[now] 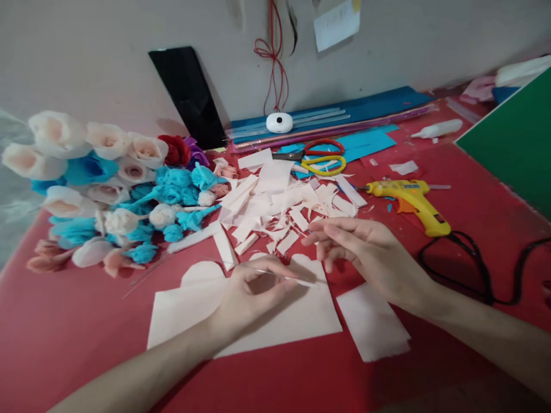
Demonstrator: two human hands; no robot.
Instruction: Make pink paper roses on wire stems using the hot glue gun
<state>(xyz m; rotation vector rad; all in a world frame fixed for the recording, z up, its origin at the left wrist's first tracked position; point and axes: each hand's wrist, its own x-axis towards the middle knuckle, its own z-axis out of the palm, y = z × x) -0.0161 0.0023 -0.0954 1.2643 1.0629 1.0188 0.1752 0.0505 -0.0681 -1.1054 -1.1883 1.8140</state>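
Note:
My left hand [253, 287] pinches a thin wire [264, 271] between thumb and fingers. The wire's right end carries a narrow white tip [300, 281]. Beneath that hand lie white paper sheets [275, 331], some with rounded, petal-like tops. To the right, my right hand [365, 246] hovers with its fingers loosely bent and apart, nothing visible in them. Close to its fingertips is a heap of cut white paper scraps [279, 201]. A small stack of white paper pieces [373, 327] rests on the red table [279, 384] below my right wrist.
Paper flowers [112, 195] in white, blue and pink crowd the left side. Scissors [325, 156] lie behind the scraps. A yellow glue gun [407, 198] with a black cord [482, 281] sits right, below a white glue bottle [439, 129]. A green board [516, 137] stands far right.

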